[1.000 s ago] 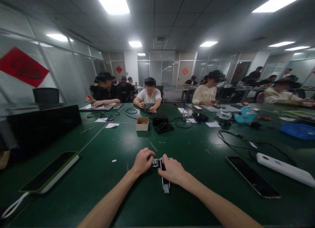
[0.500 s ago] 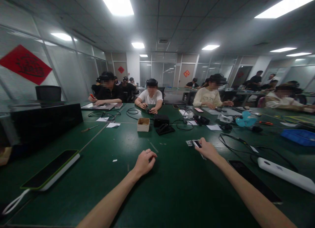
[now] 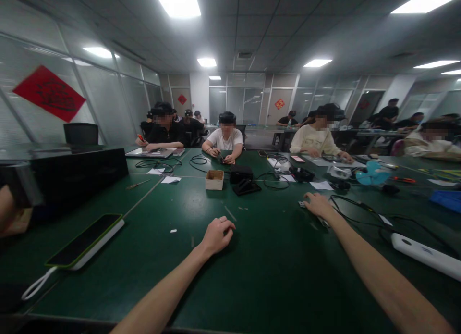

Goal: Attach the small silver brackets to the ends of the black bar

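My left hand [image 3: 217, 235] rests on the green table [image 3: 252, 276], its fingers loosely curled in with nothing visible in them. Farther out to the right, my right hand [image 3: 319, 205] is palm down just above the table or on it, its fingers bent. A small silvery piece [image 3: 301, 204] shows at its fingertips, and another pale piece [image 3: 324, 223] partly shows under the wrist. What lies under the palm is hidden. A black cable [image 3: 355, 204] runs close by on the right.
On the left lies a green-edged phone [image 3: 86, 238] on a white block with a strap. A small open box [image 3: 214, 180] and a black stand [image 3: 247, 186] are ahead. To the right are a blue fan [image 3: 372, 174] and a white device [image 3: 425, 252]. Several people sit across the table.
My right hand has moved right and slightly away, the small pieces shifting with it; the white item at its fingers is now hidden. My left hand stays put. The view has turned slightly left.
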Action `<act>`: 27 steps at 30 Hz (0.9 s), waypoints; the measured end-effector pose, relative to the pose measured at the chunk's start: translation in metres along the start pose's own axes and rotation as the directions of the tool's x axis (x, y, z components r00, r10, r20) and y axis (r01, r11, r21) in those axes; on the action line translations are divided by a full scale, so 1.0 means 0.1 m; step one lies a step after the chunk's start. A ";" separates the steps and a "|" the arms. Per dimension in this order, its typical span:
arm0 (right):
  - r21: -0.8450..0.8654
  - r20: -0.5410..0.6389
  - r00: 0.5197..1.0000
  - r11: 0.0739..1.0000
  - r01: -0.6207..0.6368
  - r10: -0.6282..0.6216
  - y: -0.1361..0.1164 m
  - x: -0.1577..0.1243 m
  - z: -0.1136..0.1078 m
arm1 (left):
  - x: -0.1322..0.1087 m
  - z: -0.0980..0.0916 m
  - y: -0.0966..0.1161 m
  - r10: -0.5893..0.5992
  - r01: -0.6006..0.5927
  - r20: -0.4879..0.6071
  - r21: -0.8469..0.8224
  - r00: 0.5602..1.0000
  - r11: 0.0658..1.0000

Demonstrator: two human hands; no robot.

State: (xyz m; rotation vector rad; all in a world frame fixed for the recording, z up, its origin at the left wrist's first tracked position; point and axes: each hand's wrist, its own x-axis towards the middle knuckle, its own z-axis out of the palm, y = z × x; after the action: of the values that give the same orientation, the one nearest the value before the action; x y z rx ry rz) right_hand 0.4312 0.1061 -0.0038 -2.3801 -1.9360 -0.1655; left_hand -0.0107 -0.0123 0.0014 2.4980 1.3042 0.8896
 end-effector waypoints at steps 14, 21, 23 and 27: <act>-0.072 0.009 0.981 0.979 0.192 -0.192 0.09 0.17 0.23 | -0.01 0.05 -0.04 0.037 -0.038 0.017 0.016 0.999 0.999; -0.076 -0.021 0.975 0.973 0.219 -0.221 0.10 0.16 0.28 | 0.00 0.05 -0.03 0.048 -0.049 0.005 0.055 0.999 0.997; -0.069 -0.026 0.974 0.972 0.225 -0.227 0.11 0.17 0.30 | 0.00 0.04 -0.02 0.052 -0.052 0.006 0.055 0.999 0.997; -0.061 -0.042 0.972 0.972 0.229 -0.231 0.12 0.19 0.33 | -0.01 0.03 -0.01 0.052 -0.052 0.011 0.050 0.999 0.997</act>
State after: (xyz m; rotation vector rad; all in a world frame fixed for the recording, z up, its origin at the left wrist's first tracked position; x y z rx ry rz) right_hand 0.4484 0.1261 -0.0336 -2.1541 -2.2078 -0.2905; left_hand -0.0102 -0.0119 -0.0013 2.5827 1.2795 0.8645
